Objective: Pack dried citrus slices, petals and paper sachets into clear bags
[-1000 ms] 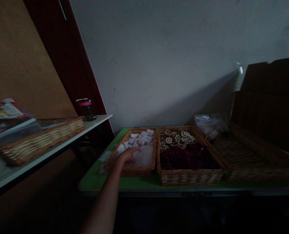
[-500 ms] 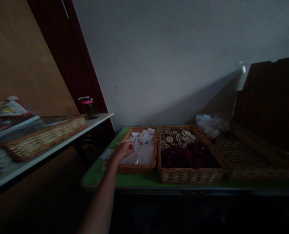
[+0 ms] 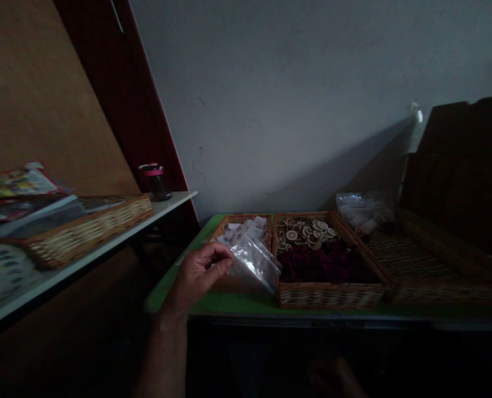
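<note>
Wall: we are facing a grey plaster wall (image 3: 296, 99) with a diagonal shadow falling across it, above a green table (image 3: 167, 301).

Landmark: we are taking the citrus basket (image 3: 308, 296), a wicker basket of dried citrus slices (image 3: 306, 228) and dark red dried petals (image 3: 324, 265), as our reference point.

Change: we are now lifting a clear plastic bag (image 3: 256, 262) up out of the small wicker basket (image 3: 237, 218), where it was lying a moment ago.

Bag: we are holding it just left of the citrus basket, its lower corner reaching the citrus basket's rim and its body hanging over the small wicker basket.

Left hand: our left hand (image 3: 198, 273) is pinching the bag's left edge, just left of the citrus basket, with the fingers (image 3: 219, 251) curled together and clamped on the plastic.

Right hand: our right hand (image 3: 333, 378) is showing only dimly in the dark, below the front of the citrus basket; we cannot tell whether its fingers are apart or together.

Small basket: white paper pieces (image 3: 246, 229) are piling up at its far end, just left of the citrus basket.

Right side: a second plastic bag (image 3: 364, 210) is lying just beyond the citrus basket, next to a wicker tray (image 3: 407, 262).

Left side: a white shelf (image 3: 167, 205) is holding a dark bottle (image 3: 157, 182), well left of the citrus basket.
</note>
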